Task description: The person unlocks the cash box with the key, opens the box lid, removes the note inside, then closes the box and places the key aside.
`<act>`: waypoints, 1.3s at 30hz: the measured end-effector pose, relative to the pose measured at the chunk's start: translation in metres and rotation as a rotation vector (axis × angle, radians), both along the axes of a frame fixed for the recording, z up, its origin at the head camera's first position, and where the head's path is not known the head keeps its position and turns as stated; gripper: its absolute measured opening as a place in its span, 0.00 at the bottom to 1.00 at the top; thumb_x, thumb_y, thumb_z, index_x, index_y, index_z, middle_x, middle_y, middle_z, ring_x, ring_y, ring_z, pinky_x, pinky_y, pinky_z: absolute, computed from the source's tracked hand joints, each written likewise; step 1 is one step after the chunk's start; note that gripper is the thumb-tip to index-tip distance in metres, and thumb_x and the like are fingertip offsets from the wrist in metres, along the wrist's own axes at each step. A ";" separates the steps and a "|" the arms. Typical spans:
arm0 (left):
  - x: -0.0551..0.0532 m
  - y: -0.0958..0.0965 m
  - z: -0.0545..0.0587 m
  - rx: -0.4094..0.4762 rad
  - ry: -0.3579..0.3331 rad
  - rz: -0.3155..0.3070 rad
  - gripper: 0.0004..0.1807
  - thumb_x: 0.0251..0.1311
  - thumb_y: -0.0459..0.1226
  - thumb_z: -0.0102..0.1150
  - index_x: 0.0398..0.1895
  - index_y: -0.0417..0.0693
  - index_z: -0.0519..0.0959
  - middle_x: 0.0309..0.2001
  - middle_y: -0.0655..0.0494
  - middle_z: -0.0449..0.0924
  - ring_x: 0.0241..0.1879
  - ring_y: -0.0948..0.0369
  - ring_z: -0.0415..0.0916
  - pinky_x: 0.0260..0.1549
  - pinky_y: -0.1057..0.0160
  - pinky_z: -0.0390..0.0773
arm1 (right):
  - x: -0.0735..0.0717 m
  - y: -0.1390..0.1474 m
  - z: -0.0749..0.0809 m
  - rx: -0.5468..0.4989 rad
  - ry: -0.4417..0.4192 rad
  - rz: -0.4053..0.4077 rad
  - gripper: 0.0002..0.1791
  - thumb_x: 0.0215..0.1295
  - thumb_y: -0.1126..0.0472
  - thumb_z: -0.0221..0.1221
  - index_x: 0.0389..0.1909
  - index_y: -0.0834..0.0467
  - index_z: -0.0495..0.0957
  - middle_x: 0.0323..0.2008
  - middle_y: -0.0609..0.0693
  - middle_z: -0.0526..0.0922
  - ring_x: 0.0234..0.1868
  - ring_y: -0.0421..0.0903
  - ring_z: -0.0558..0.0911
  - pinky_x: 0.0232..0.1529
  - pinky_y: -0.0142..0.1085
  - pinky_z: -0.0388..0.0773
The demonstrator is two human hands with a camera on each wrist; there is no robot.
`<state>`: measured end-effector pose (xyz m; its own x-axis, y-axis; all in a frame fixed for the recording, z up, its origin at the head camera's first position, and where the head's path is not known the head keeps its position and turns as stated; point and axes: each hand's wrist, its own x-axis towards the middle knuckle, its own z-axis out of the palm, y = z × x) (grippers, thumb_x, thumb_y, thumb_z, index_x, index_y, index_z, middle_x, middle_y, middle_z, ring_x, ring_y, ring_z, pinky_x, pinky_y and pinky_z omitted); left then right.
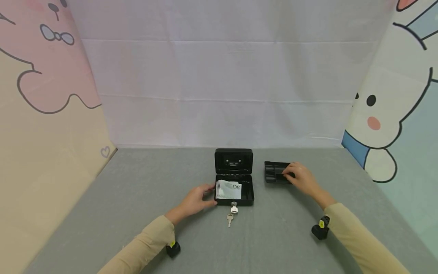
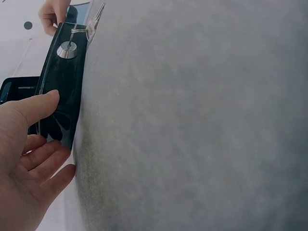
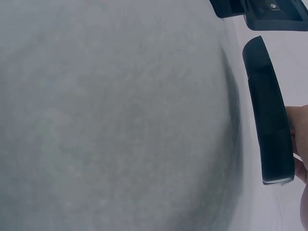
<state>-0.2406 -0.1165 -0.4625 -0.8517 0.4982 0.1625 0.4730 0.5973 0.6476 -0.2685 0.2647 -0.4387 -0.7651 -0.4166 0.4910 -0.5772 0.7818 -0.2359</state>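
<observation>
A small black cash box (image 1: 252,196) stands with its lid (image 1: 234,161) raised. Pale banknotes (image 1: 228,190), the top one marked 50, lie in its left part. One key sits in the front lock (image 2: 67,50); a second key (image 1: 230,219) hangs from it. My left hand (image 1: 195,199) holds the box's front left corner, thumb on the front face and fingers along the left side. To the right, my right hand (image 1: 301,178) pinches a black compartment tray (image 1: 272,172). The right wrist view shows this tray (image 3: 269,115) raised off the table; the fingertips are partly hidden behind it.
A grey cloth-covered table (image 1: 273,236) lies under everything. Behind it hangs a white creased sheet (image 1: 222,72), with cartoon-printed panels on both sides. A black wrist device (image 1: 321,227) is at each sleeve cuff.
</observation>
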 end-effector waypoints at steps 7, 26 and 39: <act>-0.001 -0.001 -0.002 0.006 0.011 -0.008 0.31 0.50 0.39 0.65 0.56 0.32 0.69 0.54 0.40 0.72 0.51 0.50 0.73 0.47 0.55 0.75 | -0.004 0.003 -0.004 0.042 -0.012 -0.040 0.05 0.51 0.72 0.62 0.30 0.62 0.81 0.31 0.54 0.79 0.35 0.53 0.76 0.35 0.46 0.75; 0.000 0.000 -0.001 0.014 -0.005 -0.011 0.31 0.51 0.38 0.65 0.56 0.31 0.69 0.55 0.40 0.72 0.51 0.50 0.72 0.47 0.55 0.75 | -0.008 -0.002 -0.014 0.064 0.006 -0.047 0.05 0.51 0.71 0.63 0.30 0.62 0.81 0.31 0.54 0.79 0.35 0.52 0.76 0.34 0.45 0.75; 0.001 0.000 0.000 0.001 -0.006 -0.004 0.31 0.50 0.37 0.65 0.56 0.31 0.69 0.54 0.40 0.72 0.50 0.50 0.73 0.47 0.54 0.75 | -0.008 -0.001 -0.015 0.044 -0.015 -0.038 0.05 0.51 0.71 0.62 0.30 0.63 0.81 0.31 0.55 0.80 0.35 0.53 0.76 0.35 0.46 0.75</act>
<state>-0.2393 -0.1160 -0.4622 -0.8504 0.5017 0.1582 0.4719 0.5945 0.6511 -0.2768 0.2632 -0.4541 -0.7880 -0.4078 0.4612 -0.5433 0.8130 -0.2095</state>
